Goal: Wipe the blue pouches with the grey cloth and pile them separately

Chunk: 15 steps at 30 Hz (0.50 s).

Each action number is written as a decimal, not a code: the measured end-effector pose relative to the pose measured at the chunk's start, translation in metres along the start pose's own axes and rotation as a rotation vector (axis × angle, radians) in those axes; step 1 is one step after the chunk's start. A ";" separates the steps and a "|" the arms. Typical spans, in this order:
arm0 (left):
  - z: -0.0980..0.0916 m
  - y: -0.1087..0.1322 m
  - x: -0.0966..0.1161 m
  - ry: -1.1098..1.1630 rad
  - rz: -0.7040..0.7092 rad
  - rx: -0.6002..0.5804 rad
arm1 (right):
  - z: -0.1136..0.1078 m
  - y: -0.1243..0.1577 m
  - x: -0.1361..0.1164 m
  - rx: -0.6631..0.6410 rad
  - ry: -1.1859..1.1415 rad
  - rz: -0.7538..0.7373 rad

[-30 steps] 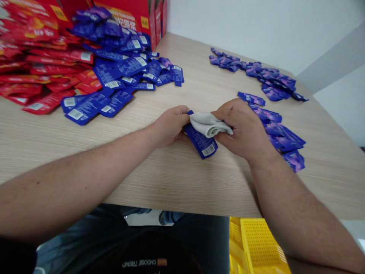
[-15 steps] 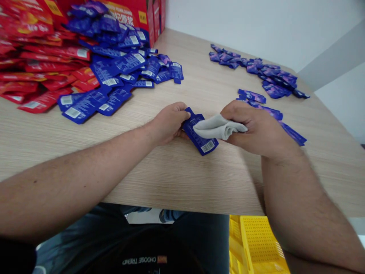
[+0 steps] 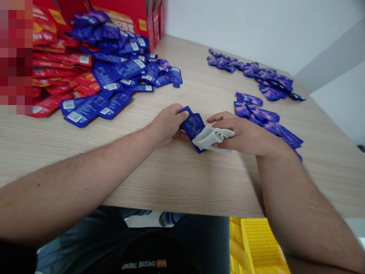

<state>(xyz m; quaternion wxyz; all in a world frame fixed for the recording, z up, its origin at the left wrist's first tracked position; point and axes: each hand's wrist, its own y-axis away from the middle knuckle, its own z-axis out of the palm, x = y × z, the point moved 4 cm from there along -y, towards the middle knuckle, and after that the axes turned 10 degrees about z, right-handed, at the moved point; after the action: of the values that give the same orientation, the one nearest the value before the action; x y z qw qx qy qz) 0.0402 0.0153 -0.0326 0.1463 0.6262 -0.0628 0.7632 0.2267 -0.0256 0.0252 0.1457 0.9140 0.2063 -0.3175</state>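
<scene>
The cloth (image 3: 209, 137) has come down along the pouch (image 3: 194, 123): half a second ago it hung across the middle and left the barcode showing, and now it lies over the lower end and hides that barcode. The pouch itself has barely shifted; it is above the table (image 3: 171, 179), tilted with its neck end toward the left hand (image 3: 168, 125), whose thumb presses on top near the neck while fingers curl beneath, pinching it by that side. The right hand (image 3: 245, 133) holds the cloth bunched between thumb and fingers, with its upper fingers now lifted and reaching out over the cloth. That suggests the wiping has got from the neck end to the bottom of this printed face, with the pouch not yet let go. Whether its bottom edge touches the wood, I cannot tell. Just beyond the right hand's knuckles lies a near row of purple pouches (image 3: 256, 112), and farther off from the grip a far row (image 3: 273, 80). Beyond the left hand, toward its own side, sits the blue heap (image 3: 122, 70), with red pouches (image 3: 53, 104) past it.
</scene>
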 end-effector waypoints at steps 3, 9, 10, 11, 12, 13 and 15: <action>-0.001 0.001 -0.001 0.022 0.026 0.024 | 0.014 -0.007 0.008 -0.086 -0.119 0.145; 0.000 0.000 -0.007 -0.101 0.165 -0.144 | 0.032 -0.011 0.016 -0.054 -0.472 0.284; 0.000 0.000 -0.007 -0.171 0.195 -0.169 | 0.031 -0.011 0.017 -0.004 -0.489 0.293; -0.001 0.000 -0.006 -0.244 0.222 -0.177 | 0.029 -0.011 0.017 0.060 -0.483 0.300; -0.002 0.000 -0.005 -0.314 0.245 -0.177 | 0.025 -0.009 0.017 0.136 -0.456 0.299; -0.002 0.001 -0.002 -0.383 0.266 -0.185 | 0.021 -0.008 0.017 0.220 -0.416 0.290; 0.001 0.005 0.004 -0.537 0.312 -0.254 | 0.012 -0.004 0.016 0.368 -0.330 0.260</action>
<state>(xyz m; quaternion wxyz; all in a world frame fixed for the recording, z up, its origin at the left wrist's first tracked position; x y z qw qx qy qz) 0.0392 0.0108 -0.0280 0.0827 0.7645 -0.2892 0.5702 0.2298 -0.0221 0.0048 0.0486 0.8798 -0.0005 -0.4728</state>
